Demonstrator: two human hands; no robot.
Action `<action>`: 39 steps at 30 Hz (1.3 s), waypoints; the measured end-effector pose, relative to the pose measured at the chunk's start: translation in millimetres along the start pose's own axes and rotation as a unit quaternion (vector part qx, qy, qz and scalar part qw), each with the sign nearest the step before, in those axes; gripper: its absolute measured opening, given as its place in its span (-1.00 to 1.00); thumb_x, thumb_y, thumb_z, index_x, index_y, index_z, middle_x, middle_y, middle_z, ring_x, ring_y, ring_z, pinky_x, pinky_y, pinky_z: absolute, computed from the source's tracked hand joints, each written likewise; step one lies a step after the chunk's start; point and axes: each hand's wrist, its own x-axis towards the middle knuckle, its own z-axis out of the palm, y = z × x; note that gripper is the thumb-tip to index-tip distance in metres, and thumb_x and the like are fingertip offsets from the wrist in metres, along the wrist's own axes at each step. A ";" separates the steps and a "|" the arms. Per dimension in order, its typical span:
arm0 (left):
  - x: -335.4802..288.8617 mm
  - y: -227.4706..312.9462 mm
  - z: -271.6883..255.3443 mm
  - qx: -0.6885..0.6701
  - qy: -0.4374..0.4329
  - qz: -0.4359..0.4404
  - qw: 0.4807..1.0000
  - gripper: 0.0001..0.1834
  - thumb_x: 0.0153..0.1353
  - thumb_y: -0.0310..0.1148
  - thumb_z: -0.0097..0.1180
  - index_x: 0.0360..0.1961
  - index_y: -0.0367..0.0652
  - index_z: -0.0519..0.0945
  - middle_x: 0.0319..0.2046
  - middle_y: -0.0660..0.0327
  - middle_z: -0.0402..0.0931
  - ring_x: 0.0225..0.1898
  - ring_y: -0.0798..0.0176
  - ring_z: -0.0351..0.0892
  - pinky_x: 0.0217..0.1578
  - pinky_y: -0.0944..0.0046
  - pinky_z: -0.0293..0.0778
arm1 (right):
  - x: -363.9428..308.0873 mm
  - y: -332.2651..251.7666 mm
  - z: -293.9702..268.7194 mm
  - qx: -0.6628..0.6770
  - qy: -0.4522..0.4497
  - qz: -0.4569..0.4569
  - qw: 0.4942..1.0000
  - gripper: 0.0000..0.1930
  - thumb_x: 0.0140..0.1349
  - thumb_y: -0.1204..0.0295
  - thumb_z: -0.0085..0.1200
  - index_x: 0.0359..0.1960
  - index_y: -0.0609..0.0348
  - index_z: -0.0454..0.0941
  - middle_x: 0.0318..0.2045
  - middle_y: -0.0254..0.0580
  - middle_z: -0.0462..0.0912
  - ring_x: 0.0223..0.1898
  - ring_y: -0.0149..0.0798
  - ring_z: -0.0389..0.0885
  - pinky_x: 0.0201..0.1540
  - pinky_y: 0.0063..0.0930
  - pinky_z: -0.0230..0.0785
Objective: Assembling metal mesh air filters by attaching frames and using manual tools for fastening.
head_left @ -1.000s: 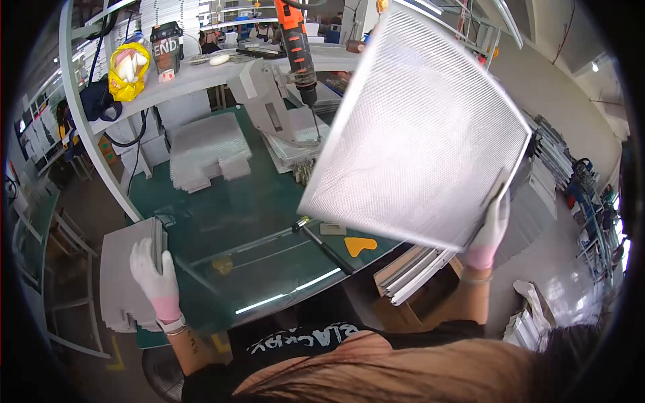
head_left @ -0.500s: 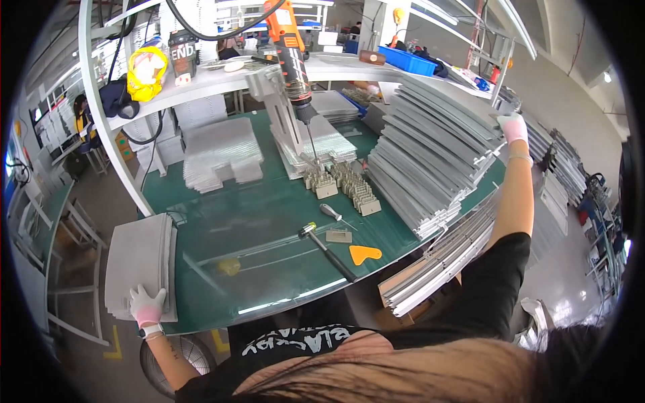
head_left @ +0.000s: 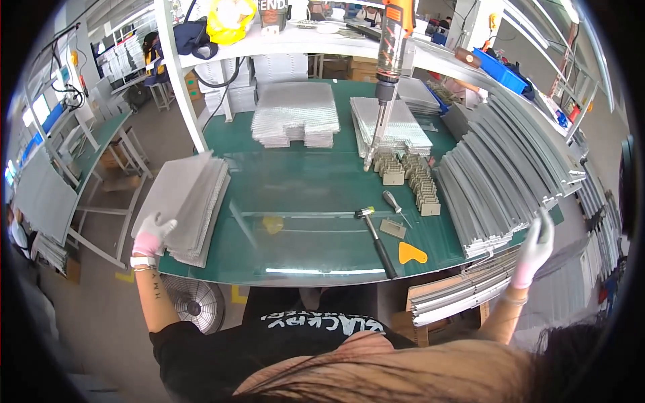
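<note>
My left hand [head_left: 154,234], in a white glove with a pink cuff, lies on the near left corner of a stack of thin grey sheets [head_left: 188,198]. Its thumb and fingers are spread. The upper sheets stick out past the lower ones. On the right, my gloved right hand [head_left: 534,248] is raised, fingers stretched out and nothing visible in them. It is nearest to the near end of a tall, fanned stack of grey metal panels [head_left: 500,181]; whether it touches them I cannot tell.
On the green table [head_left: 309,208] lie a hammer [head_left: 377,242], screwdriver [head_left: 395,205], metal plate [head_left: 392,228], orange scraper [head_left: 412,253] and rows of metal brackets [head_left: 422,185]. An orange power screwdriver [head_left: 391,54] hangs above. Farther back are sheet stacks [head_left: 295,111]. A floor fan [head_left: 193,305] stands below.
My right hand has come from the far end of the panel stack down to its near end. My left hand stays on the left stack, whose upper sheets have shifted. The view has turned left.
</note>
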 end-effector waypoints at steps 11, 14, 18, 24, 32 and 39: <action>-16.5 -37.7 34.8 0.151 -0.034 -0.003 0.988 -0.16 -0.09 0.02 0.46 0.14 -0.34 0.52 0.10 -0.17 0.50 0.17 -0.17 0.47 0.21 0.01 0.40 | 90.7 -7.1 16.4 -0.193 0.169 -0.231 0.939 -0.62 0.25 0.51 0.19 0.12 0.25 0.55 0.05 -0.03 0.61 0.13 -0.02 0.52 0.24 -0.18 0.31; -16.4 -46.3 43.4 0.125 -0.018 0.000 0.992 -0.16 -0.12 -0.01 0.47 0.14 -0.29 0.52 0.12 -0.12 0.48 0.17 -0.15 0.46 0.21 0.01 0.40 | 130.6 7.9 10.5 -0.173 0.100 -0.237 0.951 -0.61 0.20 0.41 0.24 0.07 0.24 0.57 0.00 0.00 0.62 0.09 0.00 0.56 0.21 -0.20 0.33; -19.5 -54.9 53.4 0.114 0.025 0.005 0.993 -0.16 -0.13 -0.03 0.47 0.15 -0.29 0.51 0.16 -0.09 0.46 0.17 -0.15 0.46 0.22 0.02 0.39 | 138.4 14.8 15.4 -0.167 0.043 -0.200 0.965 -0.75 0.19 0.45 0.21 -0.10 0.22 0.64 -0.14 -0.06 0.67 -0.05 -0.06 0.62 0.11 -0.26 0.41; -21.5 -36.7 44.6 0.113 -0.007 -0.029 0.993 -0.15 -0.13 -0.04 0.49 0.18 -0.24 0.49 0.16 -0.04 0.45 0.18 -0.14 0.45 0.21 0.01 0.39 | 134.8 22.9 20.2 -0.131 0.075 -0.180 0.972 -0.77 0.15 0.53 0.23 -0.13 0.23 0.63 -0.13 -0.06 0.66 -0.06 -0.06 0.62 0.09 -0.28 0.42; -22.9 -44.6 51.3 0.133 0.004 -0.022 0.991 -0.14 -0.09 -0.02 0.47 0.21 -0.23 0.47 0.18 -0.04 0.43 0.20 -0.14 0.44 0.22 0.01 0.39 | 138.8 0.4 10.6 -0.162 0.095 -0.228 0.955 -0.72 0.07 0.62 0.23 -0.14 0.22 0.61 -0.32 -0.11 0.55 -0.24 -0.08 0.53 -0.09 -0.28 0.40; -32.1 -44.5 48.5 0.130 0.023 -0.002 0.991 -0.19 -0.04 0.02 0.42 0.18 -0.25 0.50 0.18 -0.06 0.43 0.20 -0.17 0.43 0.24 -0.01 0.36 | 82.7 -33.3 7.8 -0.189 0.118 -0.385 0.896 -0.78 0.02 0.66 0.24 -0.25 0.19 0.67 -0.43 -0.15 0.51 -0.39 -0.15 0.48 -0.25 -0.30 0.37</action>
